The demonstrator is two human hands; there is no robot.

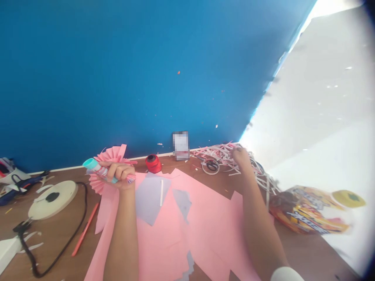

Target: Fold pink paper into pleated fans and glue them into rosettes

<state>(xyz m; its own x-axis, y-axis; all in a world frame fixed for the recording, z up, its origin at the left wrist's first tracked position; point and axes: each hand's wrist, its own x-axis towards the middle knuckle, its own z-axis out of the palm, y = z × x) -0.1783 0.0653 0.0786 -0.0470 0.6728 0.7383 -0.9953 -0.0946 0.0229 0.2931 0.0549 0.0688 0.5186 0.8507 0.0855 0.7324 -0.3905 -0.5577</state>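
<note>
The blue wall (146,70) is the largest surface and stands along the far side. The brown table (211,269) lies in front of it. Pink paper sheets (164,242) overlap across its near middle, with grey-blue paper pieces (150,203) on top. A tangled heap of pink and white paper strips (215,151) lies at the far right. To the right, nearer me, is a printed snack packet (313,210). A cream disc (66,195) with a dark centre lies at left, partly ringed by a black cable (70,244).

The pleated pink paper fan (113,153) stands at far left, around my left hand (118,173). The fingers of this hand are curled closed about a glue stick (95,168), which is tilted, teal end up to the left; part of the pleated paper shows beside them.

My right hand (240,156) is at the strip heap. Its fingers are bent; I cannot tell whether they grip a strip.

Between the hands, a phone-like device (181,145), its face blurred, leans near the wall, with a red roll (153,163) to its left. A red pen (84,230) lies left of the sheets. A narrow white strip (161,193) rests on the grey-blue paper.
</note>
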